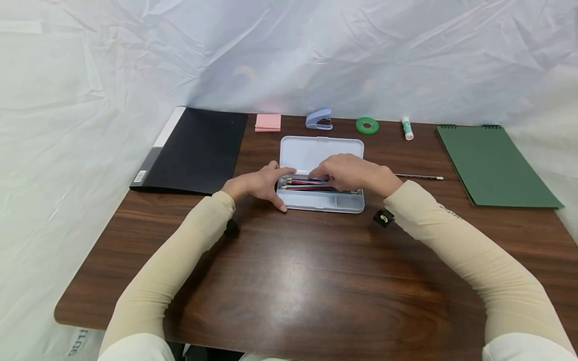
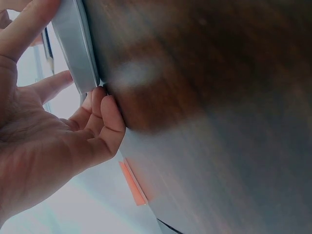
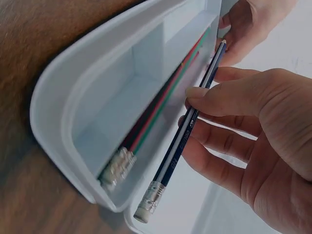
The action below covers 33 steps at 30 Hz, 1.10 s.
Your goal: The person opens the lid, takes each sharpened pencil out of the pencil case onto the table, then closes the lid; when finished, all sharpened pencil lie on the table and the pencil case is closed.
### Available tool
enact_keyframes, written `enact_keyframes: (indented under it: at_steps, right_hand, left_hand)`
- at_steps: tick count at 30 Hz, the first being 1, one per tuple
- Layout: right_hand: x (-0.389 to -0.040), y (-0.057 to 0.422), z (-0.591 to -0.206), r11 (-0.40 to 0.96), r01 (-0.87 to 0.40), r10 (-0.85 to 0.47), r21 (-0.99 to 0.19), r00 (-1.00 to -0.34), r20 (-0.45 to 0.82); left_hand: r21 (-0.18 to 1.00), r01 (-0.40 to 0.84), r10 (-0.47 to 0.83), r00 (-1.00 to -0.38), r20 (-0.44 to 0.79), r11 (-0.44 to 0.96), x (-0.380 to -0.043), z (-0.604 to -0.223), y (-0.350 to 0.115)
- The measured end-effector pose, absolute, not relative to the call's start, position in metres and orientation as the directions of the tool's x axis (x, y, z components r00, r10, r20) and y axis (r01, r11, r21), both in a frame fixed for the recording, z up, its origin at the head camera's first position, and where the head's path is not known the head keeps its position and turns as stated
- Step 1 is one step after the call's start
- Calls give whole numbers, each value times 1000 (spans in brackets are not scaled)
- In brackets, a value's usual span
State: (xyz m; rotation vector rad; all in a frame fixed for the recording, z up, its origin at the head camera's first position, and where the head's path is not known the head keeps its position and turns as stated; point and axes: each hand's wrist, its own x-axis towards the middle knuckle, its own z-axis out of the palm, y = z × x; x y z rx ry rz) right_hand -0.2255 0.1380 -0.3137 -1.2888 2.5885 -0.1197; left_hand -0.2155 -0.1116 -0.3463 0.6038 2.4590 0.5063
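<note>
A white pencil case (image 1: pixel 304 201) lies with its lid (image 1: pixel 320 150) swung back on the brown table. My left hand (image 1: pixel 259 183) grips the case's left end, thumb at the front edge and index finger along the rim; in the left wrist view its other fingers curl by the end wall. Over the compartment, my right hand (image 1: pixel 349 170) pinches a dark pencil with a light stripe (image 3: pixel 170 148) between thumb and fingers, eraser end towards the case's right end. Several other pencils (image 3: pixel 163 97), red and green among them, lie inside the long compartment below it.
To the left lies a black folder (image 1: pixel 203 150). Pink sticky notes (image 1: pixel 268 122), a blue stapler (image 1: pixel 318 120), green tape (image 1: pixel 367 126) and a glue stick (image 1: pixel 407 129) line the back. Another pencil (image 1: pixel 420 176) and a green spiral pad (image 1: pixel 496 168) lie to the right.
</note>
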Motion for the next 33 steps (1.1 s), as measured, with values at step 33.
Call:
enact_keyframes:
  at_steps: [33]
  right_hand:
    - [-207, 301, -312, 817, -571, -576, -81, -804, -148]
  left_hand:
    - [497, 317, 538, -740, -403, 808, -210, -342, -111]
